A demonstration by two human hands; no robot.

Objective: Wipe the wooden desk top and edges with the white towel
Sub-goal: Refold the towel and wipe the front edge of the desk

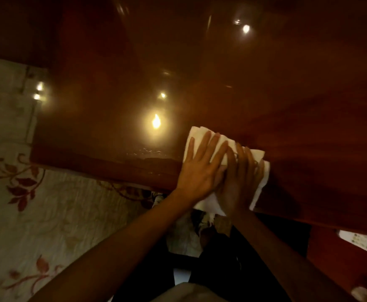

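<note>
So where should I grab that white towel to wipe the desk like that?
Probably from above, palms flat on the folded part lying on the desk, as the left hand and right hand do. The white towel drapes over the near edge, so press near that fold, standing on the near side.

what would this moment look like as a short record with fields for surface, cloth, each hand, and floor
surface: glossy wooden desk, lamp reflections on top
cloth: white towel, folded, draped over the near desk edge
left hand: flat on the towel, fingers spread
right hand: pressed on the towel beside the left, touching it
floor: pale floral carpet left of the desk
</note>
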